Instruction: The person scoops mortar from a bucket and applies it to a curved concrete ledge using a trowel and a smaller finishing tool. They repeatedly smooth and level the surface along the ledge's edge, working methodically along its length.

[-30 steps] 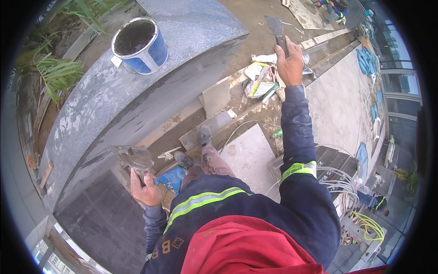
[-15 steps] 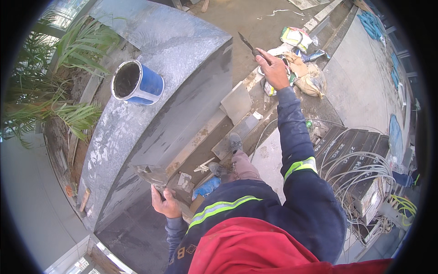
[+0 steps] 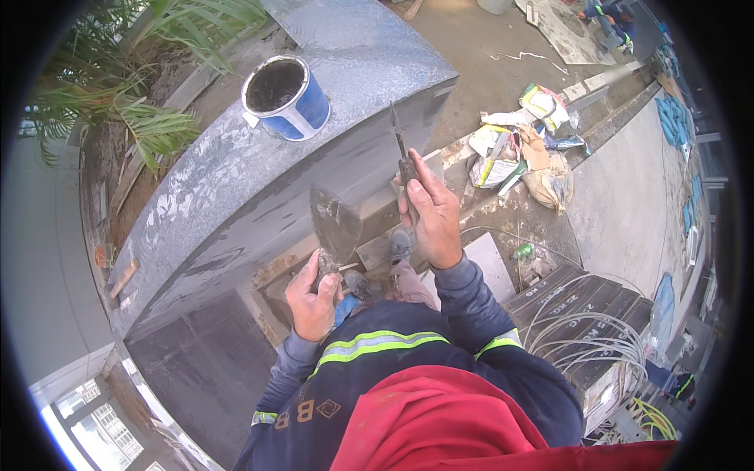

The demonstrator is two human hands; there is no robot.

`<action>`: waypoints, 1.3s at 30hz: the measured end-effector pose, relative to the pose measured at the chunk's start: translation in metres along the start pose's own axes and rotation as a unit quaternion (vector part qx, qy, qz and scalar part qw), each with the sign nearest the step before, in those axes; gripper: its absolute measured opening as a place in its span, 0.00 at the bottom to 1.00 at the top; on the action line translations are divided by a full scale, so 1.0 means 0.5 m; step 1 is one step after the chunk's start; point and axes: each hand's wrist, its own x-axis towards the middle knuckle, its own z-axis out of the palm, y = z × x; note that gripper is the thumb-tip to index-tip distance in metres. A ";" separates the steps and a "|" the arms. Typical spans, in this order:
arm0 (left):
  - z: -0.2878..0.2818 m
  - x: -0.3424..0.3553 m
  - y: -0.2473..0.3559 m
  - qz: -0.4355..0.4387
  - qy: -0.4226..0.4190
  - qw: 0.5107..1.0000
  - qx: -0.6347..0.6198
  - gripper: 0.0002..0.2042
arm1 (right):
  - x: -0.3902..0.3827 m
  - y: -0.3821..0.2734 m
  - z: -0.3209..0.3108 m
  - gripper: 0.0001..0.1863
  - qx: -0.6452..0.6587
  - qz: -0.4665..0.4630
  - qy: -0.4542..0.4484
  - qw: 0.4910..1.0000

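My left hand (image 3: 312, 300) is closed round the handle of a pointed trowel (image 3: 336, 224). Its broad, leaf-shaped blade is smeared with grey and points up, away from me. In my right hand (image 3: 437, 218) is a second, slim trowel (image 3: 407, 167) with a dark handle, its blade seen almost edge-on and tilted up. Both tools are held in the air before the curved grey wall (image 3: 236, 188), apart from each other. On the wall's top stands a blue and white bucket (image 3: 305, 116), with dark grey material inside.
Crumpled bags (image 3: 547, 182) lie on the ground at the right. Nearer me are a stack of dark slabs (image 3: 565, 302) and coiled pale cable (image 3: 605, 337). Palm fronds (image 3: 141, 125) hang behind the wall at left. A wooden-handled tool (image 3: 124, 279) rests on the wall's left end. Another person (image 3: 624, 31) is far right.
My right hand has come in and down to the left with its trowel. My left hand has risen slightly to the right, turning its blade upright. The view has shifted too.
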 end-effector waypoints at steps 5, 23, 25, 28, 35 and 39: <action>0.000 -0.005 0.062 -0.067 -0.092 0.986 -0.120 0.32 | -0.057 -0.035 0.104 0.26 -0.036 -0.015 -0.063 0.997; -0.219 -0.157 0.023 -0.046 -0.075 0.986 -0.145 0.30 | -0.294 0.035 0.280 0.28 -0.162 -0.097 -0.161 0.969; -0.224 -0.164 0.011 -0.045 -0.062 0.988 -0.136 0.29 | -0.327 0.079 0.300 0.27 -0.218 -0.200 -0.173 0.940; -0.294 -0.150 0.028 -0.078 0.028 0.976 -0.202 0.28 | -0.359 0.097 0.291 0.27 -0.246 -0.270 -0.245 0.898; -0.365 -0.228 0.050 -0.055 -0.125 0.961 -0.240 0.23 | -0.282 0.023 0.330 0.25 0.349 0.196 -0.248 0.882; -0.365 -0.249 0.050 -0.022 -0.117 0.966 -0.228 0.21 | -0.400 0.071 0.371 0.28 0.225 0.261 -0.286 0.894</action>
